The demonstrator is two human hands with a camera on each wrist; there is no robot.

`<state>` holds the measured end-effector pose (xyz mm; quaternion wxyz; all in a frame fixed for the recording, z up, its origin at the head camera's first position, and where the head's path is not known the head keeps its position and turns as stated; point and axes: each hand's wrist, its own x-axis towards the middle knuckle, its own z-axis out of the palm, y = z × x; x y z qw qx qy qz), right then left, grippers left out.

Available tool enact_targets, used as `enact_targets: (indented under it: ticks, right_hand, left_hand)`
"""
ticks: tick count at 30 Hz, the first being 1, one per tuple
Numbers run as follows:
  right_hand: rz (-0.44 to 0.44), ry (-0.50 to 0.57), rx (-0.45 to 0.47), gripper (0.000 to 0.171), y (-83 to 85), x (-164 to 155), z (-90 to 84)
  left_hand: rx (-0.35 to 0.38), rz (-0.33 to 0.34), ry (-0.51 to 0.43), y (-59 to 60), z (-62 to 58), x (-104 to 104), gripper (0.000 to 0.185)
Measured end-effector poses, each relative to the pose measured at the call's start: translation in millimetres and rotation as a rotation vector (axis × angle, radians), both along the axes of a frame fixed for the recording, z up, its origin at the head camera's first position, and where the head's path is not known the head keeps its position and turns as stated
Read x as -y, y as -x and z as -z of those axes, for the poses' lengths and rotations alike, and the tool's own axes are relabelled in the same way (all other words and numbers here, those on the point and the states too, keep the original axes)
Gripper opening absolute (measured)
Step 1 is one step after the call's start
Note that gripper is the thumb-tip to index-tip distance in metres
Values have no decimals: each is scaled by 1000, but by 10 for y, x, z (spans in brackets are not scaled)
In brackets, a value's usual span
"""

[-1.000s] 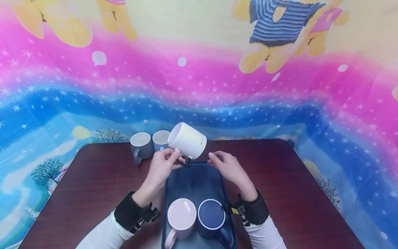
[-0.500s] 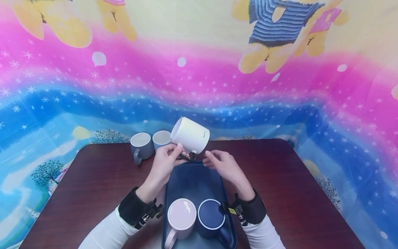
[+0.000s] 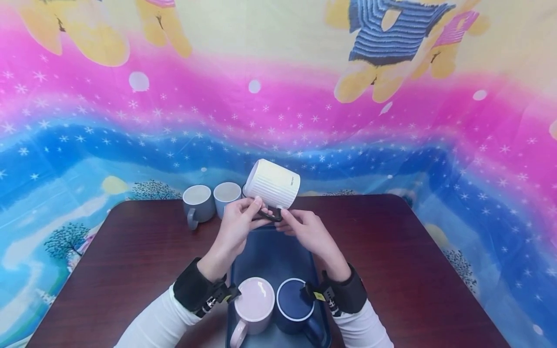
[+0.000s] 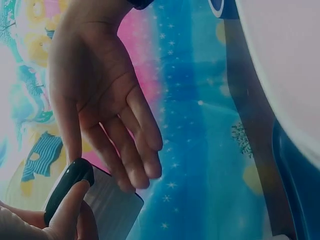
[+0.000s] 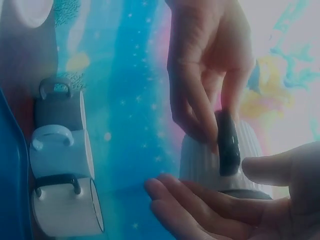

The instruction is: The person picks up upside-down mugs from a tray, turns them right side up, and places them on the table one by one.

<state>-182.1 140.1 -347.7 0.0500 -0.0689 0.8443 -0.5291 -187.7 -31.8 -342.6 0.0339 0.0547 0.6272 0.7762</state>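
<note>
A white ribbed mug (image 3: 273, 183) with a black handle (image 5: 229, 145) is held up tilted, above the far end of the tray. My left hand (image 3: 237, 222) pinches the handle between thumb and fingers, with the mug's body above it. My right hand (image 3: 306, 229) has come in from the other side, its thumb tip right at the end of the handle. In the right wrist view the fingers (image 5: 200, 205) of that hand reach out fairly straight beside the mug. The left wrist view shows its palm facing the camera.
A dark blue tray (image 3: 274, 251) bears a pink mug (image 3: 254, 304) and a navy mug (image 3: 296, 304) at its near end. At the back left stand a grey mug (image 3: 198, 203), a light blue mug (image 3: 226, 195) and another white mug with a dark handle (image 5: 67, 207). A patterned cloth hangs behind the table.
My left hand has raised the white mug and moved it rightward. My right hand has shifted left, bringing its thumb to the handle. The mugs on tray and table have stayed put.
</note>
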Motion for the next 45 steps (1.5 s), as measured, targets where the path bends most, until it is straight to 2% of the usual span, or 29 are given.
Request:
enact_targets:
  ticks: [5,12,17,21,29,37,45]
  right_hand:
    - [-9,53,-15,40,8,24,18]
    - [43,189,-53,35,5,47,42]
    - [68,244,-70,34,-8,46,41]
    - [80,293,-76,34,-15,32,36]
    - [86,329,-81,33,-6,-8,43]
    - [98,512,-13,33,-5,0,57]
    - [110,677,34,36,0,18,30]
  left_hand:
    - [16,-19,-40,0,-8,-64,27]
    - [20,-35,-93,-11,14,-136,23]
    - [17,-31,-109,-19,22,-155,23]
    - [5,-37,-57,-12,21,-155,24]
    - [-25,-61,140,3,12,-136,25]
    - [-47,-66,219,30,8,-125,29]
    - [-31,-63,309,62,-3,-95,30]
